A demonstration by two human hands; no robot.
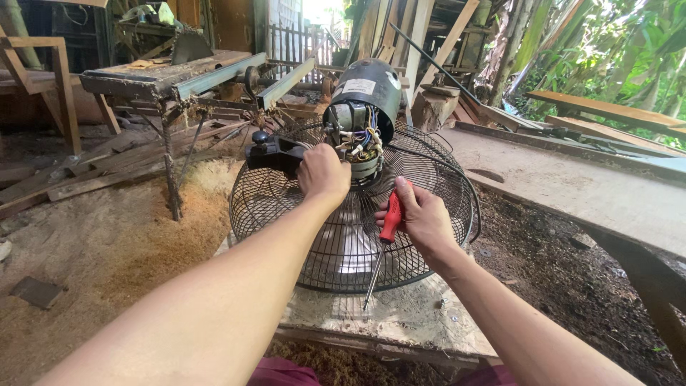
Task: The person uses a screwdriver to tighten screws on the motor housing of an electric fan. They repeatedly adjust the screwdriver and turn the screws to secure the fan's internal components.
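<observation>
1. The fan motor [364, 107] is the centre of everything here: one black motor, rear cover off, with a bundle of coloured wires [361, 139] showing at its underside. It sits on top of the round wire fan guard [350, 207], which lies flat, probably so the motor end faces up and is easy to get at.
2. Left hand [323, 175] is right up against the motor's lower edge, fingers curled in toward the wiring. Looks like it's pinching or steadying something there, but the back of the hand hides the fingertips, so I can't tell what the grip has, if anything.
3. Right hand [423, 218] is just to the right of and below the motor, closed loosely round one red-handled screwdriver [384, 239]. The shaft points down and away from the motor, so it reads as parked in the palm rather than in use.
4. A black bracket with a knob [275, 151] sticks out to the left of the motor.
5. Under the guard there's a dusty board [400, 322] serving as the worktop.
6. Further out from the motor: sawdust pile [171, 221] to the left, one table saw bench [171, 71] behind left, a concrete slab [572, 186] to the right.
</observation>
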